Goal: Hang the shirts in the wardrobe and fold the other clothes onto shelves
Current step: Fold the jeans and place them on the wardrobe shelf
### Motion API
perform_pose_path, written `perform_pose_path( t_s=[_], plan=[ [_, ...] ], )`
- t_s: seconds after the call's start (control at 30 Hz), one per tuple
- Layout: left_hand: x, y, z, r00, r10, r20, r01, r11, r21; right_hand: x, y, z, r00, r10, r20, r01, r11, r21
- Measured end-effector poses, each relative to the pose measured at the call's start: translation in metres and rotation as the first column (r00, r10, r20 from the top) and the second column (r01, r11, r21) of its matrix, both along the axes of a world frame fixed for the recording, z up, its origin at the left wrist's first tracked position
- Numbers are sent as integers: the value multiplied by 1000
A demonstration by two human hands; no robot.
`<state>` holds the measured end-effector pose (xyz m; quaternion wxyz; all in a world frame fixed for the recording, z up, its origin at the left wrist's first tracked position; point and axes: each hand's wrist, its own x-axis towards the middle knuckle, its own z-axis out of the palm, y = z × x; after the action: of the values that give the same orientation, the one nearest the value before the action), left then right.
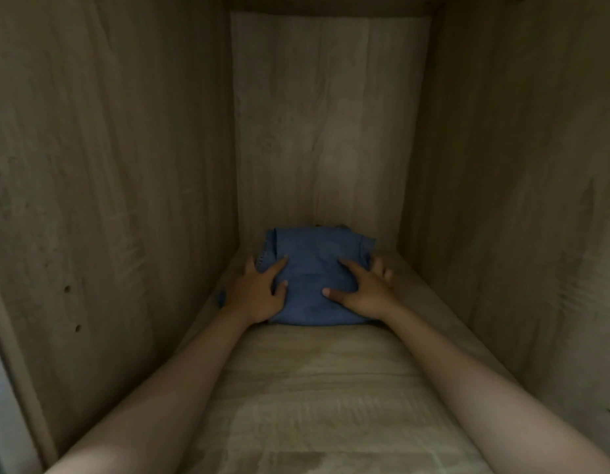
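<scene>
A: Where does the blue folded garment [315, 278] lie?

B: At the back of the wooden shelf [317, 388], close to the rear wall [331, 124]. Your 2 hands, left hand [259, 292] and right hand [363, 289], press it flat, fingers spread and uncurled.

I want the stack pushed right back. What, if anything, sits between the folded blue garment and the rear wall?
Nothing visible. The folded blue garment, under the left hand and right hand, already reaches the back panel.
</scene>
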<state>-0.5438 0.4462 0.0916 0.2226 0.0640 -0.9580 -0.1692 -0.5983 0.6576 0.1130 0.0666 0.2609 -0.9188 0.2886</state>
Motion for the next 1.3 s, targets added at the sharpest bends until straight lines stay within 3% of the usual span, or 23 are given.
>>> perform_pose_path(
  t_s=[0.1,0.3,0.47,0.53,0.6,0.67,0.83,0.93,1.0,1.07,1.13,1.2,1.3],
  plan=[
    [-2,-3,8,992,-108,69,101,990,100,-3,4,4,963,154,222,-106,971,-213],
    [-9,-19,16,976,-189,112,150,946,288,-19,10,10,931,162,326,-32,929,-370],
    [-7,-6,17,965,-257,53,220,902,371,-26,20,17,949,90,301,8,951,-308],
    [-8,-3,22,963,-266,47,197,811,551,-24,25,21,951,74,299,14,960,-281],
    [-12,-2,30,963,-267,19,165,649,743,-22,31,23,953,63,297,19,964,-266],
    [-13,1,36,967,-255,26,129,572,810,-20,33,21,957,56,286,17,969,-248],
    [-10,5,35,953,-299,47,156,620,769,-16,36,24,968,51,246,-6,983,-183],
    [-7,10,33,958,-281,-49,211,582,785,-11,36,25,978,19,206,5,994,-113],
    [-7,14,32,965,-223,-136,249,634,732,-9,35,22,982,-29,186,49,994,-103],
    [-10,16,28,965,-151,-217,248,800,547,-3,34,23,986,-21,168,34,996,-80],
    [-11,20,26,970,-102,-219,159,953,259,0,35,23,989,-5,150,14,998,-55],
    [-12,22,24,996,-2,-91,7,999,45,2,36,21,989,-7,145,14,999,-48],
    [-13,22,20,986,137,100,-133,990,-46,9,35,18,994,-81,74,83,996,-25]
  ],
)
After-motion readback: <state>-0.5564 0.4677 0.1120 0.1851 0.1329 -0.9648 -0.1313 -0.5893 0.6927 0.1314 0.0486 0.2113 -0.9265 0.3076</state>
